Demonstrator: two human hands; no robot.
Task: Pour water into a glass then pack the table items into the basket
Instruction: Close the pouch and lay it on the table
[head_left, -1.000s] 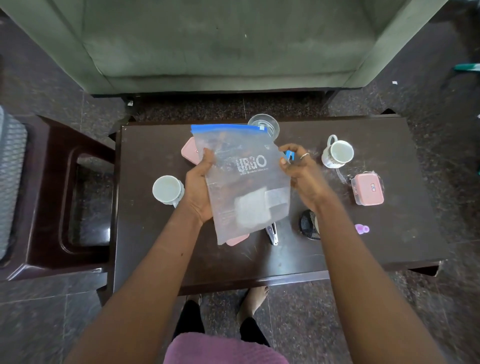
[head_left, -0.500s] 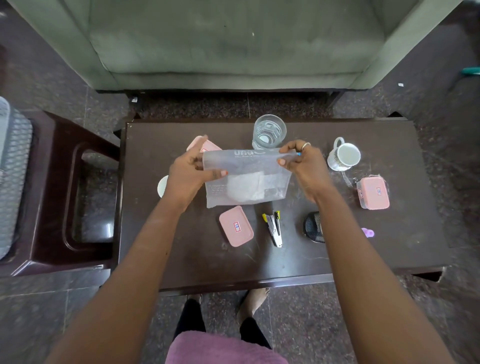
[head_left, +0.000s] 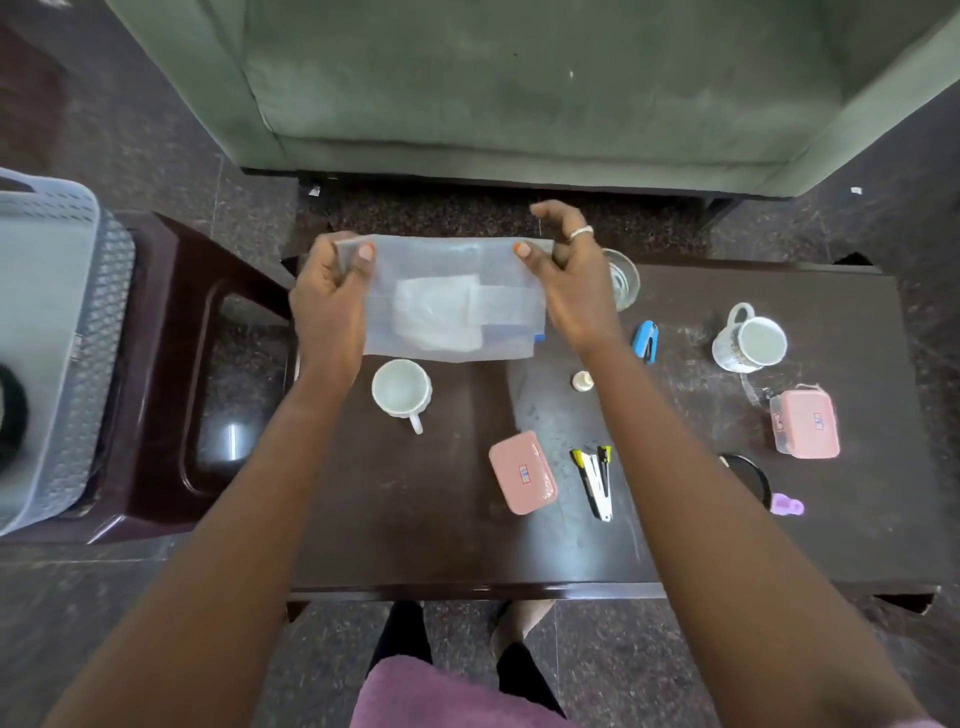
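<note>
A folded clear zip bag (head_left: 447, 296) with something white inside hangs above the table's far left part. My left hand (head_left: 330, 296) pinches its left end and my right hand (head_left: 571, 280) pinches its right end. The glass of water (head_left: 623, 280) stands just behind my right hand, partly hidden. On the dark table (head_left: 415, 545) lie a white cup (head_left: 401, 389), a pink box (head_left: 522, 472), a stapler (head_left: 597, 480), a blue stapler (head_left: 645, 340), a mug (head_left: 753, 343) and another pink box (head_left: 805, 423). The grey basket (head_left: 52, 332) sits at the far left.
A dark chair (head_left: 171, 364) holds the basket, left of the table. A green sofa (head_left: 519, 88) stands behind the table. A small white bottle (head_left: 583, 380), a black round thing (head_left: 748, 478) and a purple piece (head_left: 787, 505) also lie on the table.
Both hands have carried the folded bag up and leftward, away from the table's middle. The view has swung left, bringing the basket into sight and uncovering the white cup.
</note>
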